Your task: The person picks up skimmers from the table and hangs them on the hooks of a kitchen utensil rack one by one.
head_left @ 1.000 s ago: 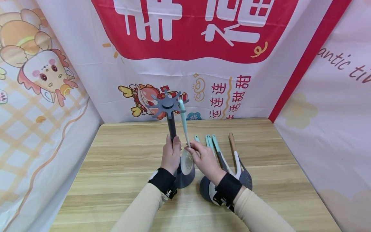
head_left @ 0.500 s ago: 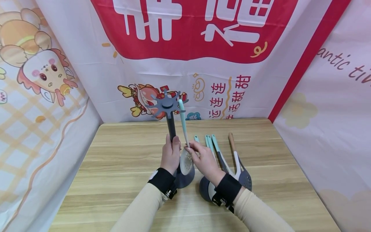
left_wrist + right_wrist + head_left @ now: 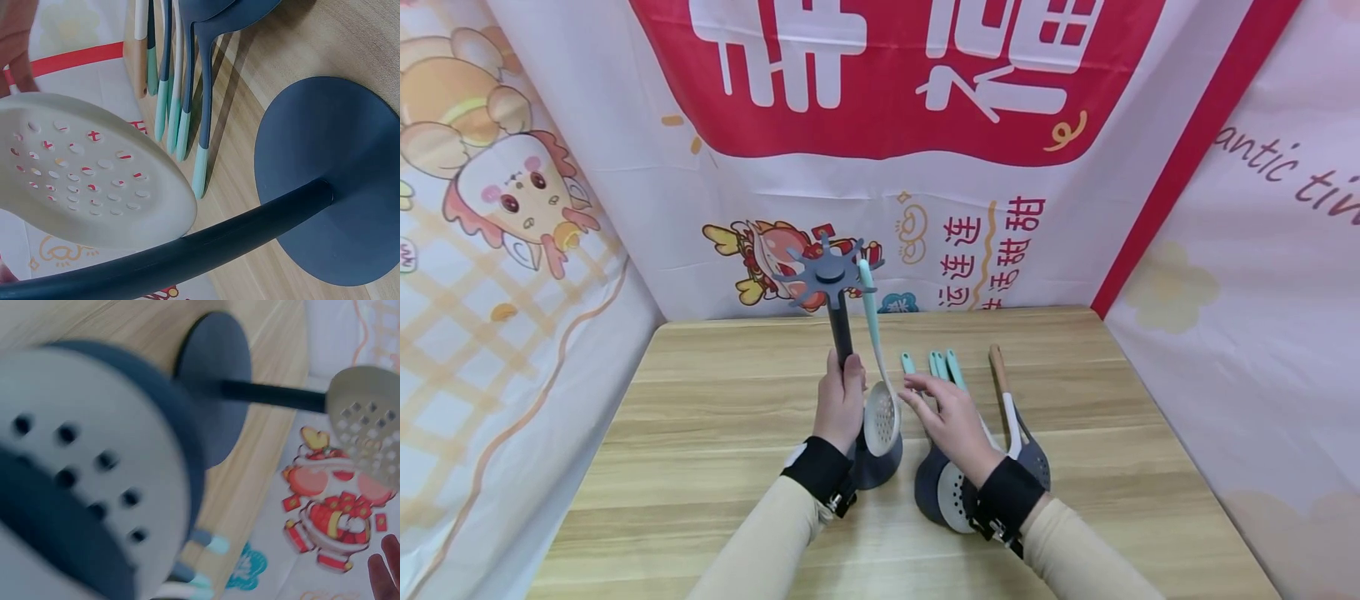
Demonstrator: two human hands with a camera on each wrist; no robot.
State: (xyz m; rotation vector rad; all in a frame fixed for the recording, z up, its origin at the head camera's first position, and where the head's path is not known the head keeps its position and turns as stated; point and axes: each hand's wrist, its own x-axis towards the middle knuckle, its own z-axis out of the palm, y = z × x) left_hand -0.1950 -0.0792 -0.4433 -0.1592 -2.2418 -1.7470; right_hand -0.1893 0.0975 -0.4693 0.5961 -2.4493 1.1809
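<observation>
In the head view my left hand (image 3: 840, 402) grips the dark pole (image 3: 841, 333) of a utensil stand, upright on its round base (image 3: 880, 473). The stand's top (image 3: 830, 271) spreads into several hooked arms. A pale skimmer (image 3: 880, 423) with a mint handle hangs from one arm, its perforated head beside the pole. My right hand (image 3: 957, 423) is just right of the skimmer's neck, fingers loosely extended and holding nothing. The left wrist view shows the skimmer's head (image 3: 94, 169) close up beside the pole; in the right wrist view, fingertips (image 3: 386, 569) appear at the right edge.
Several utensils lie right of the stand, mint handles (image 3: 953, 367) pointing to the back. Among them are a pale perforated head (image 3: 953, 498) resting on a dark utensil, a brown-handled one (image 3: 1000, 367) and a dark slotted one (image 3: 1036, 462). Printed cloth (image 3: 820, 183) hangs behind the wooden table (image 3: 700, 450).
My right hand has let go of the skimmer and moved slightly right. The skimmer now hangs freely from the stand's arm. My left hand keeps its grip on the pole.
</observation>
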